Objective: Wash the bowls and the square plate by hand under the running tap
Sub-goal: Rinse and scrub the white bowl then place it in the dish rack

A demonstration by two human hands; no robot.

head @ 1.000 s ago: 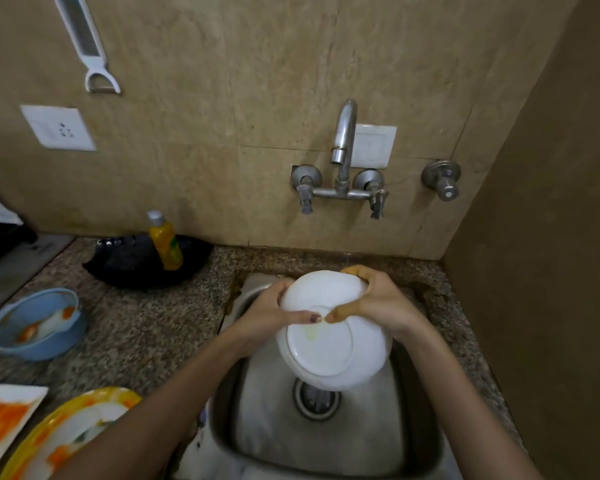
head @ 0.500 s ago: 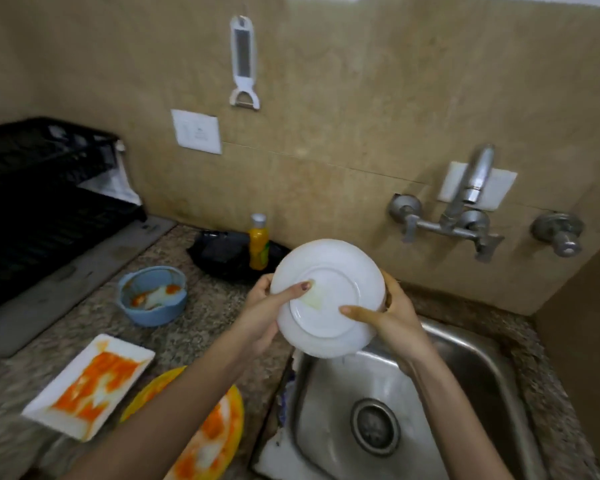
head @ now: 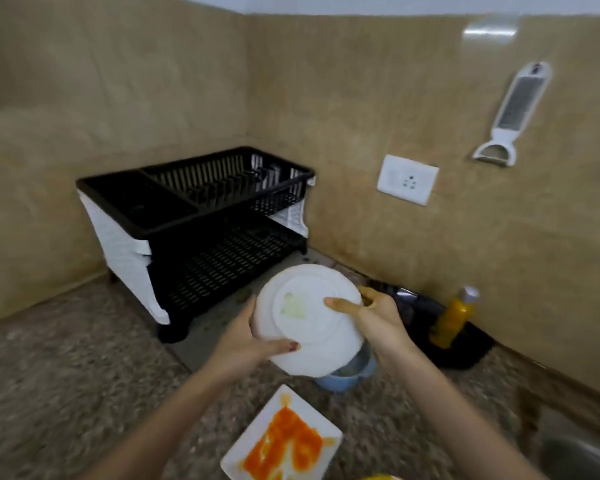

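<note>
One white bowl [head: 309, 320], underside facing the camera, hangs above the counter [head: 66, 375], its rim pinched by the left hand [head: 246, 344] below-left and the right hand [head: 378, 320] at right, thumbs on its base. The black dish rack [head: 194, 216] stands beyond-left, nearer the left hand; no writing is legible.

Beige stone-tile walls [head: 361, 98] meet at corner; speckled granite counter [head: 66, 393]; white socket [head: 408, 179] on wall.
</note>
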